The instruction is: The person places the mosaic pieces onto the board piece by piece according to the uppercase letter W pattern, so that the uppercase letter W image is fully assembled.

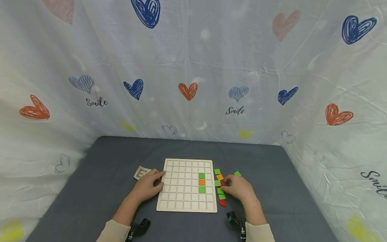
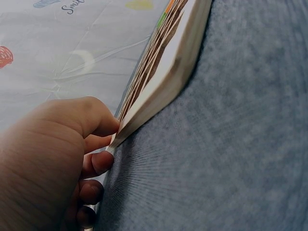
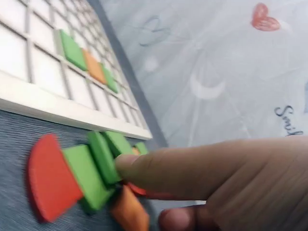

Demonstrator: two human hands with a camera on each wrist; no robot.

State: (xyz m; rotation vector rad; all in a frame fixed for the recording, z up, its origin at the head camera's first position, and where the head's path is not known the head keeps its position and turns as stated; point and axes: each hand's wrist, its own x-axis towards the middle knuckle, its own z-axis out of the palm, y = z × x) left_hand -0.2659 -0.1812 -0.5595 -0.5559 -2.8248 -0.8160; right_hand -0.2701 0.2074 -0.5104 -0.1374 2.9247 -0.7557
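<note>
A pale wooden grid board [image 1: 184, 201] lies on the grey cloth, with green, orange and green square tiles [image 1: 202, 182] set in one column. At the board's left edge, my left hand [image 1: 146, 186] rests with thumb and fingers touching the rim [image 2: 154, 98]. Beside the right edge, my right hand [image 1: 240, 190] reaches into a loose row of tiles. Its thumb touches a tilted green tile [image 3: 102, 156], close to an orange tile [image 3: 130, 211] and a partly covered red piece [image 1: 222, 184]. Whether the fingers pinch any piece is hidden.
A small patterned card or piece [image 1: 141, 172] lies behind my left hand. A red quarter-round piece [image 1: 222, 203] sits at the row's near end. Another green tile [image 1: 237, 173] lies past my right hand. A heart-printed curtain [image 1: 187, 114] stands behind the table.
</note>
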